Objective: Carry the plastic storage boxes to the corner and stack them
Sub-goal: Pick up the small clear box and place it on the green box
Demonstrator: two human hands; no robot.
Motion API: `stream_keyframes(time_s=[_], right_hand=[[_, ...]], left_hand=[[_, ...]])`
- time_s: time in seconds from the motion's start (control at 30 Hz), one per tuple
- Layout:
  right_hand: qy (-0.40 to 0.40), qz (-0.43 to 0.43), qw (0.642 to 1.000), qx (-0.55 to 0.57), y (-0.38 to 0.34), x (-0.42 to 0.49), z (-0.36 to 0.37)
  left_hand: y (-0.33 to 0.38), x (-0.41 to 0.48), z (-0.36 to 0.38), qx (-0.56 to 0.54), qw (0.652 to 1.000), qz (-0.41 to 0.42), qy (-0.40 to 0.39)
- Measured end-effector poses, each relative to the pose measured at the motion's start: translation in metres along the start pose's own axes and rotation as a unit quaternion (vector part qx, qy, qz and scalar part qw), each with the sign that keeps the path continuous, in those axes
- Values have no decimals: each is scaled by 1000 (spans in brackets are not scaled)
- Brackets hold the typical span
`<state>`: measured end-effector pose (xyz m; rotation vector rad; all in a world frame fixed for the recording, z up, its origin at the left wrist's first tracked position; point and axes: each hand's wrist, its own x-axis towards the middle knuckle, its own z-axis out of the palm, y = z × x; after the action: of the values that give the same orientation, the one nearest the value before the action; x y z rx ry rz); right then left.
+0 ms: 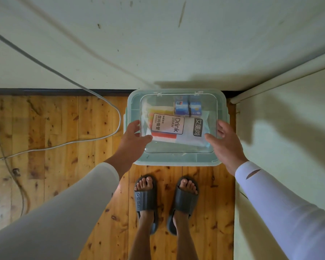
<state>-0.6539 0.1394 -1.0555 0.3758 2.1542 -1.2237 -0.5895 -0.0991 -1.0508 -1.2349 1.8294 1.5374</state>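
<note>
The plastic storage box (176, 162) sits lidded on the floor (64, 137) in the corner at 12 o'clock. The left hand (133, 136) at its 9 o'clock edge and the right hand (228, 142) at 3 o'clock have their fingers (222, 127) loosely spread, clasping nothing. The box looks stiff, smooth and lightly filled, so it is probably light. It is best gripped under the side rims.

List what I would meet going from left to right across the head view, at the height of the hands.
From the left: grey cable → left hand → Drink Straw packet inside the storage box → right hand → white side wall.
</note>
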Motion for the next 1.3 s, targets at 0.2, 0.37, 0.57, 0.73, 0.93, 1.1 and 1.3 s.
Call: stream_keyframes(time_s=[0.2,0.37,0.57,0.73,0.93,1.1,1.3], right_hand=[[39,1,999,-35,-4,-23,-7],[17,-6,999,-46,-11,-51,0],[-1,-6,1000,-4,-30,-93,8],[16,-3,1000,15,-47,-129,3],[46,1,999,16,-74,-181,-2],[57,-8,998,34,-103,-225,-6],[75,14,994,73,-132,-281,-19]], left_hand=[[4,-37,-6,-2,994,69,87],[7,-71,-9,-38,994,87,53],[21,-108,-12,-54,994,92,7],[34,-135,-19,-4,992,116,-45],[54,-172,-43,53,983,154,-82],[69,-208,-62,89,976,177,-90],[96,-261,-81,124,961,208,-137]])
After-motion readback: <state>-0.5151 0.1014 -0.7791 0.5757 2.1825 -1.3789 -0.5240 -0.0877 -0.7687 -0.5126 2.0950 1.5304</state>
